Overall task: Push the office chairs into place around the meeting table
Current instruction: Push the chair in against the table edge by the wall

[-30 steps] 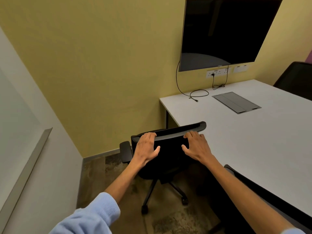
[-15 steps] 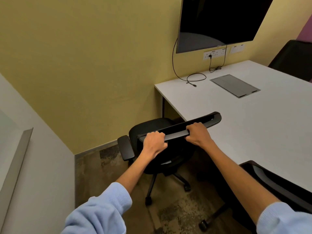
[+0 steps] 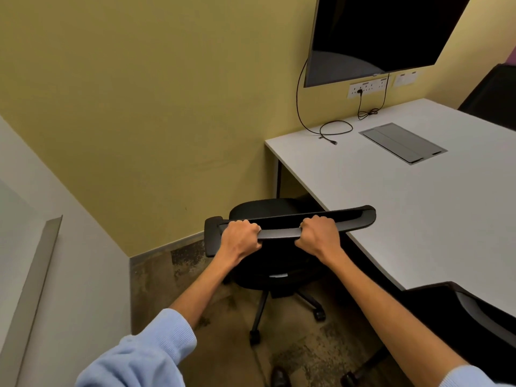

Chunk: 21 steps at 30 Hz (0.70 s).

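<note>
While the black swivel office chair [image 3: 268, 247] stands at the white rectangular meeting table's [image 3: 418, 208] near corner — seat partly under its edge — left hand [image 3: 240, 239] and right hand [image 3: 319, 236] grip its backrest's top bar, fingers curled tight.

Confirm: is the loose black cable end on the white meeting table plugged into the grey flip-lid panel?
No: the black cable ends free on the white table, apart from the grey panel.

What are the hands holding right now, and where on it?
Both the left hand and right hand grip the office chair by the top edge of its backrest.
</note>
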Tool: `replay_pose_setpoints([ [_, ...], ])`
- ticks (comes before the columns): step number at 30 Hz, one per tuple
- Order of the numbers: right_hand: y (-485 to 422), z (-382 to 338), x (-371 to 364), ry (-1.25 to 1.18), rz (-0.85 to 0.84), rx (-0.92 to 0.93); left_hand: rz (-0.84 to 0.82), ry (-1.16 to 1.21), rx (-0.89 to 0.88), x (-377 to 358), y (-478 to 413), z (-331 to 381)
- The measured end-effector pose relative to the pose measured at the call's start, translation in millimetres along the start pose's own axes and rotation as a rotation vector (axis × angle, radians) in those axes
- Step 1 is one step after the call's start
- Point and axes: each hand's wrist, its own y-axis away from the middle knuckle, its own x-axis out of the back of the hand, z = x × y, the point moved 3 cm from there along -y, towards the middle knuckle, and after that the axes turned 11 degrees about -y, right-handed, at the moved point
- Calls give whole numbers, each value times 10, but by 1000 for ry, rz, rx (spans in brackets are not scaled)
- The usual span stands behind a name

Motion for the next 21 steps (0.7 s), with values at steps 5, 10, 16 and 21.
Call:
replay_pose_setpoints([
  [5, -60, -422, -103, -28, 14, -20, -9, 6, -66, -87, -59, -479],
  [10, -239, -802, -266, 7, 47, -80, 29, 5, -132, -181, -172, -962],
  [16, -509, -1284, -431, 11, 75, -185, -42, 15, -235, -352, -392, -1533],
  [21, -753, -1661, -505, -40, 82, -260, -95, -1, -304, -466, -634, -1975],
])
